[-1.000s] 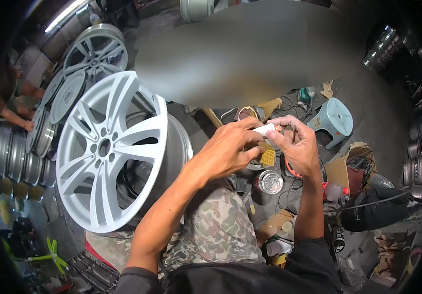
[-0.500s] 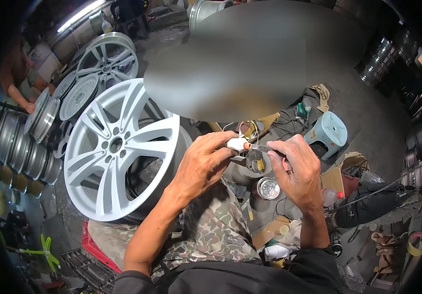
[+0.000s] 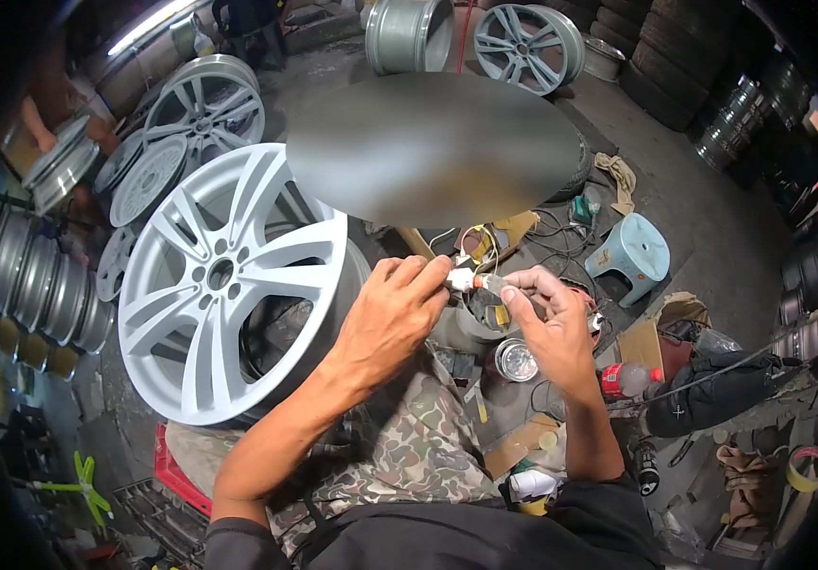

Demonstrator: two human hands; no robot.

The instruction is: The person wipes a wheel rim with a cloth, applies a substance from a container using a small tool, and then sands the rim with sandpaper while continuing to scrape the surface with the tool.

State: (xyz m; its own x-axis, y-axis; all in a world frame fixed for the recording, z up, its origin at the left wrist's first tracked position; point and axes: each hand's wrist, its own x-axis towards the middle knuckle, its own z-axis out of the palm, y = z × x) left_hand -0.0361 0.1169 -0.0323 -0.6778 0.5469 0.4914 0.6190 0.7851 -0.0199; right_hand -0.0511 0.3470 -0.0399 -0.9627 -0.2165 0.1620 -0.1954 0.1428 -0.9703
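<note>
Head view: left hand (image 3: 385, 318) pinching one tube (image 3: 463, 279) over the lap (image 3: 409, 446), right hand (image 3: 542, 328) pinching its orange tip; alongside, one white wheel (image 3: 228, 275), one tin (image 3: 515, 361), one stool (image 3: 632, 252).

I have a small white tube (image 3: 463, 278) pinched between my two hands, up in the air above my lap. It lies nearly level, running left to right. Its body is white and short, and the end pointing right is orange. My left hand (image 3: 390, 318) grips the white body with the fingertips. My right hand (image 3: 547, 328) pinches just past the orange end with thumb and forefinger. What sits under that pinch is too small to make out.
</note>
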